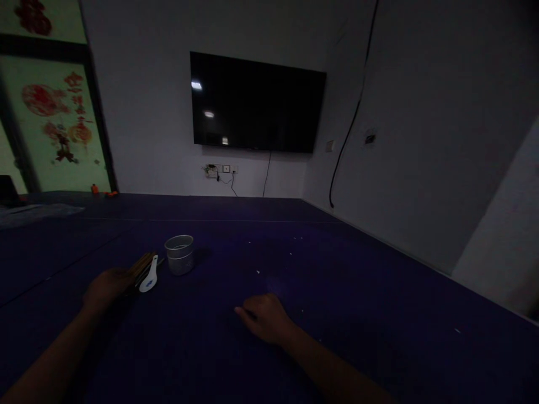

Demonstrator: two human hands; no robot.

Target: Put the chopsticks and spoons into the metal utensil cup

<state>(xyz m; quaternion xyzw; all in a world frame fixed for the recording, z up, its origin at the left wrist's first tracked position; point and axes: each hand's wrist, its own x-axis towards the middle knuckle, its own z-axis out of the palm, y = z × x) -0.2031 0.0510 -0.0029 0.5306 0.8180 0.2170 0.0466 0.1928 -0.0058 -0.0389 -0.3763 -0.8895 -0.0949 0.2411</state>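
Observation:
At the left, my left hand (107, 287) is closed around the near end of a bundle of brown chopsticks (142, 262). A white soup spoon (150, 276) with a blue mark in its bowl lies against the right side of the bundle, bowl toward me. Just right of the spoon, a grey metal cup (180, 256) stands upright, apart from both hands. My right hand (267, 318) rests low over the dark blue surface, fingers curled into a fist and thumb pointing left. Nothing shows in it.
Small white scraps (258, 272) are scattered on the dark blue surface (227, 348). Clear plastic (37, 213) and small orange objects (95, 189) lie at the far left. A television (256, 104) hangs on the back wall; a black cable (350, 129) runs down the right wall.

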